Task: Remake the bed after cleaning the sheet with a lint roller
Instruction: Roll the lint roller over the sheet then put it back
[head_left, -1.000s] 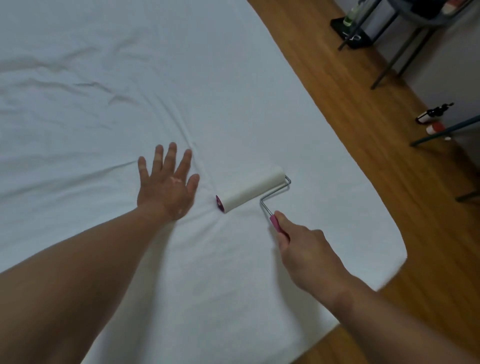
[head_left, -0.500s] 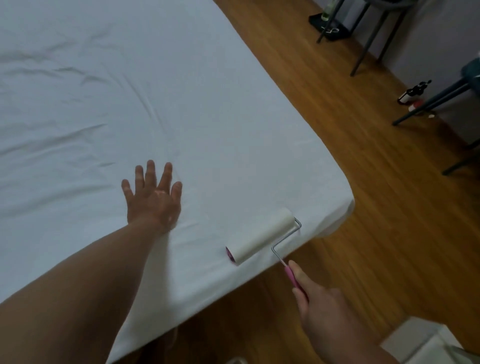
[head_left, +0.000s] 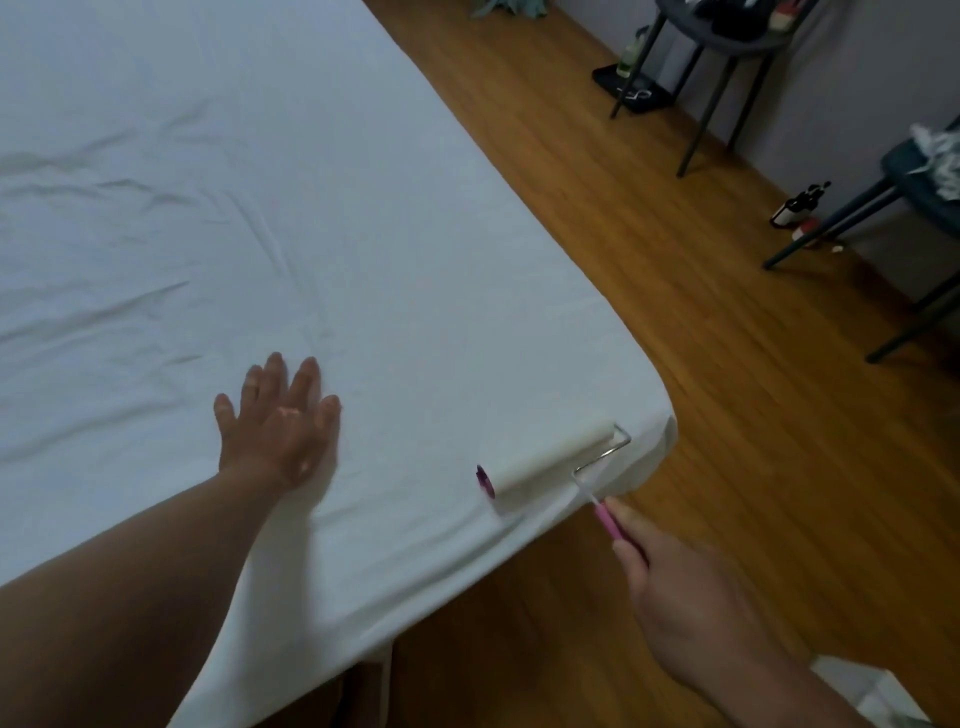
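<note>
A white sheet (head_left: 322, 197) covers the bed, with a few creases at the left. My left hand (head_left: 278, 426) lies flat on the sheet, fingers straight and spread, pressing the cloth down. A lint roller (head_left: 550, 462) with a white roll, a wire frame and a pink handle rests on the sheet near the bed's near right corner. My right hand (head_left: 685, 587) grips the pink handle from beyond the bed's edge, over the floor.
Wooden floor (head_left: 701, 322) runs along the bed's right side. Dark metal-legged chairs (head_left: 722, 67) stand by the wall at the upper right, with bottles (head_left: 797, 205) on the floor between them. A white object (head_left: 872, 696) shows at the bottom right corner.
My right hand has pulled the lint roller back across the sheet from beside my left hand toward the bed's near right corner. My left hand stays pressed flat on the sheet.
</note>
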